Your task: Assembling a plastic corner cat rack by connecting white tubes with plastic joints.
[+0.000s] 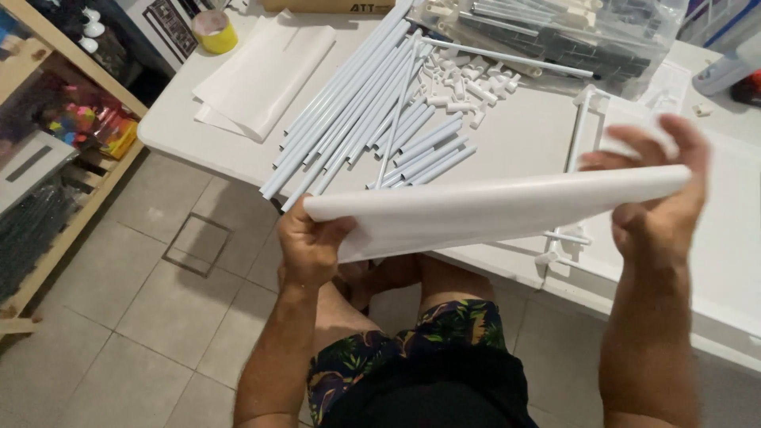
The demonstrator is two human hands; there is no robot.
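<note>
I hold a long white flexible sheet point(476, 212), bowed into a curve, in front of me over the table's near edge. My left hand point(307, 242) grips its left end with fingers curled under it. My right hand point(662, 182) pinches its right end, thumb below and fingers spread above. Behind the sheet lies a white frame of joined tubes point(577, 143) on the white table point(182, 119).
Several loose white tubes point(357, 111) fan across the table, with small white connectors point(460, 83) beside them. Folded white sheets point(265, 75) lie at the left, a yellow tape roll point(214, 32) behind. A clear bag of parts point(555, 36) sits at the back. Wooden shelving point(47, 158) stands at the left.
</note>
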